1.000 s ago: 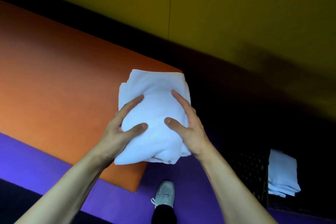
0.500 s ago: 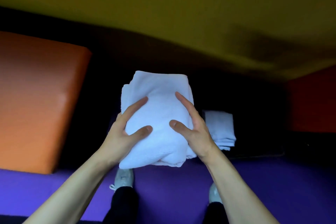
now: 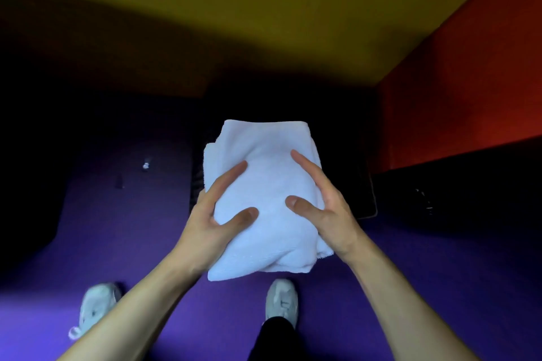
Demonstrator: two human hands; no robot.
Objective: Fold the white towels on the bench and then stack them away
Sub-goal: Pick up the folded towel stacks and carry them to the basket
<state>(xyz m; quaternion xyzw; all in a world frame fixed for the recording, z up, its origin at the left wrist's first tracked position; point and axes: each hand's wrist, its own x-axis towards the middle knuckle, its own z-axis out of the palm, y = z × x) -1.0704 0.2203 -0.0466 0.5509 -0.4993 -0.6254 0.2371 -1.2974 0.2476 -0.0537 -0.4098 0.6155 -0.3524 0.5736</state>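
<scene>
We hold the folded towel (image 3: 264,199), long axis pointing away; left hand (image 3: 205,226) and right hand (image 3: 328,208) fingers grip its sides.

The folded white terry towel (image 3: 265,184) conceals whatever lies directly beneath it; its underside and the fingers below it are out of sight. Only the thumb and forefinger of the left hand (image 3: 209,221) and of the right hand (image 3: 328,211) show. Both bare forearms are cut by the lower edge. The pale grey left trainer (image 3: 95,306) is blurred; the right trainer (image 3: 281,300) is partly covered by a black trouser leg (image 3: 272,340). A small white speck (image 3: 145,165) on the purple floor (image 3: 117,228) is unidentifiable. The dark zone behind the towel yields no detail.
</scene>
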